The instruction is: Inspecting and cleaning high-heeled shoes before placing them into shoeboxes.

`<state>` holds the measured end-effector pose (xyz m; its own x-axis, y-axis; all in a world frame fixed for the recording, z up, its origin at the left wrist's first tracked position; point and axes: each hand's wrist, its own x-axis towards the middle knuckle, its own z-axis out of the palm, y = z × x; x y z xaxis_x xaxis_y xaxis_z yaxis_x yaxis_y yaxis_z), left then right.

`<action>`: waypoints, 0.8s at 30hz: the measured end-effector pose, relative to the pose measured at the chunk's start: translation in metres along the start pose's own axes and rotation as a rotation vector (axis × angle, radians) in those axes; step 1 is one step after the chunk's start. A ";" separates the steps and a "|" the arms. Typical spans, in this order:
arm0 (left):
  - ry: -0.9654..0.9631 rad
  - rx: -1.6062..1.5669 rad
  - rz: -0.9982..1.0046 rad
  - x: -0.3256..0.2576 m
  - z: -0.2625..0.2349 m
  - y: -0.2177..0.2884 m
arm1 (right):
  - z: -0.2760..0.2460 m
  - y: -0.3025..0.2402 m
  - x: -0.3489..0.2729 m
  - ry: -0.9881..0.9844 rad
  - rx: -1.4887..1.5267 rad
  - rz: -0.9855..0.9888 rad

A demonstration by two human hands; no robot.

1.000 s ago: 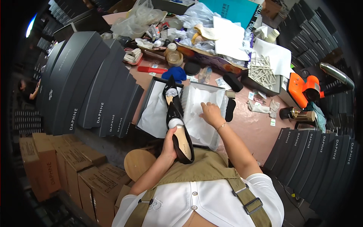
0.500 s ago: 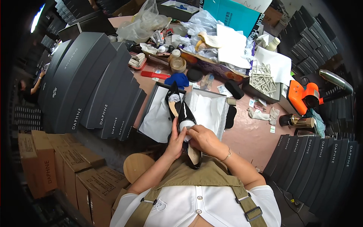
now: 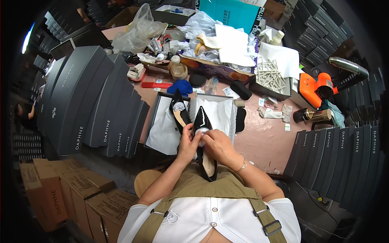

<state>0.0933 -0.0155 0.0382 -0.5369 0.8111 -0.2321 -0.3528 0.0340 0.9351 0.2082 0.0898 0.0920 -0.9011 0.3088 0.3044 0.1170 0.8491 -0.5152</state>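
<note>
A black, shiny, pointed shoe [image 3: 209,174] is held with its toe pointing away and its heel end by my apron. My left hand [image 3: 187,145] is closed on the shoe's left side, the thumb near its opening. My right hand [image 3: 220,148] is closed, with its fingers pressed together at a wad of white stuffing paper [image 3: 201,132] in the front of the shoe; its fingertips are partly hidden. Another black shoe [image 3: 176,111], with crumpled paper in its toe, lies at the left of an open shoebox [image 3: 162,150] lined with white paper.
Dark shoeboxes are stacked at left [image 3: 83,97] and right [image 3: 340,162]. Brown cartons [image 3: 81,182] stand lower left. On the pink table [image 3: 255,141] are a blue cloth [image 3: 180,87], a red comb [image 3: 156,85], a box of white sticks [image 3: 270,77] and an orange tool holder [image 3: 312,89].
The table and boxes have shifted left and slightly down in the picture. Both hands stay at the held shoe, whose toe now shows farther apart from the other shoe.
</note>
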 end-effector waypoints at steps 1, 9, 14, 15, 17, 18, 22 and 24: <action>-0.002 -0.048 0.005 0.001 0.000 -0.001 | 0.001 0.002 0.003 0.003 -0.061 -0.011; -0.189 -0.019 0.004 -0.001 0.001 0.010 | -0.014 0.009 0.004 0.108 0.516 0.268; -0.182 0.247 0.189 0.000 0.014 0.020 | -0.005 0.021 0.013 0.146 0.340 0.420; -0.191 0.168 0.125 0.001 0.014 0.020 | -0.001 0.022 0.017 0.142 0.315 0.446; -0.138 0.135 0.144 0.002 0.018 0.017 | 0.000 0.026 0.020 0.119 0.284 0.484; -0.094 0.118 0.153 -0.001 0.018 0.012 | 0.000 0.028 0.023 0.180 0.254 0.429; -0.135 -0.108 -0.015 -0.024 0.016 0.031 | -0.029 0.023 0.043 0.394 0.247 0.240; -0.154 -0.124 -0.045 -0.024 0.014 0.034 | -0.031 0.023 0.047 0.388 0.265 0.174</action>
<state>0.1045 -0.0259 0.0796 -0.3980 0.8907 -0.2198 -0.4706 0.0075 0.8823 0.1818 0.1375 0.1195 -0.6501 0.6157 0.4453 0.0961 0.6479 -0.7556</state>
